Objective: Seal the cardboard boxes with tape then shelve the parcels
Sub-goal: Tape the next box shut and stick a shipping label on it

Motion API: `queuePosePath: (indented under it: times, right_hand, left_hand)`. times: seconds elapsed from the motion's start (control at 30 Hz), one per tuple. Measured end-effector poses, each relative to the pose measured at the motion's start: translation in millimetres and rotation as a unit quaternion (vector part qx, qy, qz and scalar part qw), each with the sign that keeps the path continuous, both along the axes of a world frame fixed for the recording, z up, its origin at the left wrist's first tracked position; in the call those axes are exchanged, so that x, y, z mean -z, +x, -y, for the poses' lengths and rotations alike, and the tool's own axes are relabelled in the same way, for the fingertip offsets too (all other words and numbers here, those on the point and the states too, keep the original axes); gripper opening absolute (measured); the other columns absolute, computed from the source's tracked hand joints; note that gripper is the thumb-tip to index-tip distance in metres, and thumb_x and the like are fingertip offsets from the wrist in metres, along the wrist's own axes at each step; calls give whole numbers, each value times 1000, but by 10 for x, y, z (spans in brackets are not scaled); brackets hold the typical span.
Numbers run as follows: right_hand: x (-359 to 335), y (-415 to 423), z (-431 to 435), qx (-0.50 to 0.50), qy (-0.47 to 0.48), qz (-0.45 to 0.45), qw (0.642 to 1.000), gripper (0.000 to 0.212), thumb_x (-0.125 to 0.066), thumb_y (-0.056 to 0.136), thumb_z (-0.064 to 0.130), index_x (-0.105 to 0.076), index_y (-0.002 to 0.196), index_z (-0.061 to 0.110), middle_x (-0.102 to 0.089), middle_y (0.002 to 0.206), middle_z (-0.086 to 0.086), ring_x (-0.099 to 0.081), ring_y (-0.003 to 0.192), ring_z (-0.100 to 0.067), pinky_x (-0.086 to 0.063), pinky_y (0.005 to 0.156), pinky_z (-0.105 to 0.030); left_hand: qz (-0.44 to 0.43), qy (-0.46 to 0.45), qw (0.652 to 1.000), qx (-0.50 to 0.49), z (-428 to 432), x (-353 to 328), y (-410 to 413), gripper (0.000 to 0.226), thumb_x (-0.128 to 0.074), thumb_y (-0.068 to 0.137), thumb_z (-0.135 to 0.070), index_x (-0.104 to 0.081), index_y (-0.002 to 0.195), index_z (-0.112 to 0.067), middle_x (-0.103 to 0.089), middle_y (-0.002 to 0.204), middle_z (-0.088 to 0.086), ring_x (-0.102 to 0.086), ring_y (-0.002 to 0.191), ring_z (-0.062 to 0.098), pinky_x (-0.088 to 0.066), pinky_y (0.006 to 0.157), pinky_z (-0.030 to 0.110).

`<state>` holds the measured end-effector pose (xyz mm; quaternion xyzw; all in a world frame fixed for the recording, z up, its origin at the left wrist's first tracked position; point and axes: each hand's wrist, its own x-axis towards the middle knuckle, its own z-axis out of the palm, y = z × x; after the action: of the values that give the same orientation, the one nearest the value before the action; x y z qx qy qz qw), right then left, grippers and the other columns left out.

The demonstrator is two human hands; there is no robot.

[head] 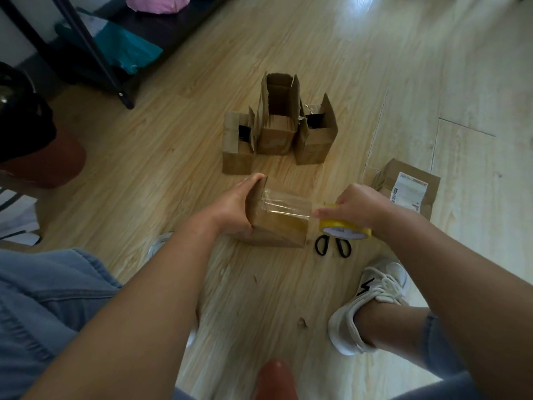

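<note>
The small brown cardboard box (277, 226) sits on the pale wooden floor (259, 284) right in front of me, flaps down, a strip of clear tape (285, 204) stretched across its top. My left hand (233, 209) grips the box's left end, fingers curled over the far edge and thumb on the near side. My right hand (354, 207) clasps the yellow-rimmed tape roll (344, 228) just beside the right end, above black-handled scissors (333, 246). Farther off stand three open-flapped cardboard boxes (277, 122) in a row, and a labelled brown parcel (406, 189) lies to their right.
</note>
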<state>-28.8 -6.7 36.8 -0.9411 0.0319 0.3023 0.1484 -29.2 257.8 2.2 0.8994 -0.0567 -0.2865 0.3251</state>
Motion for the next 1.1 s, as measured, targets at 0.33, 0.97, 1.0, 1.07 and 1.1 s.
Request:
queuePosePath:
  times: [0.33, 0.97, 1.0, 1.07, 1.1]
  right_hand:
    - [169, -38, 74, 66, 65, -8, 996, 63, -66, 83, 64, -66, 74, 2, -48, 65, -5, -45, 58, -17, -33, 51, -26]
    - [43, 68, -301, -31, -77, 129, 988, 56, -59, 86, 67, -70, 85, 12, -69, 83, -1, -66, 77, -19, -53, 63, -29]
    - [35, 73, -366, -35, -84, 129, 987, 53, -59, 86, 66, -68, 80, 14, -67, 79, -1, -64, 72, -17, -51, 59, -27]
    - [31, 76, -474, -30, -87, 120, 988, 51, -61, 86, 62, -58, 66, 15, -58, 68, 1, -54, 61, -14, -42, 52, -24]
    - [32, 71, -505, -23, -86, 115, 989, 52, -62, 86, 60, -54, 63, 15, -54, 64, 2, -51, 57, -14, -39, 50, -24]
  left_hand:
    - [-50, -63, 996, -44, -33, -46, -4, 129, -85, 60, 0, -10, 153, -47, -32, 152, -9, -41, 133, 19, -46, 104, 37]
    - [-168, -223, 951, -131, -183, 148, -48, 138, -81, 61, 15, 0, 154, -47, -19, 161, -9, -22, 146, 12, -32, 116, 38]
    - [-174, -221, 951, -127, -225, 154, -44, 137, -79, 63, 17, 2, 153, -47, -19, 160, -11, -21, 145, 10, -31, 117, 39]
    - [-182, -208, 954, -117, -301, 146, -44, 135, -76, 66, 18, 2, 152, -50, -20, 160, -12, -23, 145, 10, -33, 116, 43]
    - [-180, -199, 956, -116, -327, 151, -44, 133, -75, 67, 18, 1, 151, -52, -21, 161, -11, -24, 146, 13, -36, 114, 43]
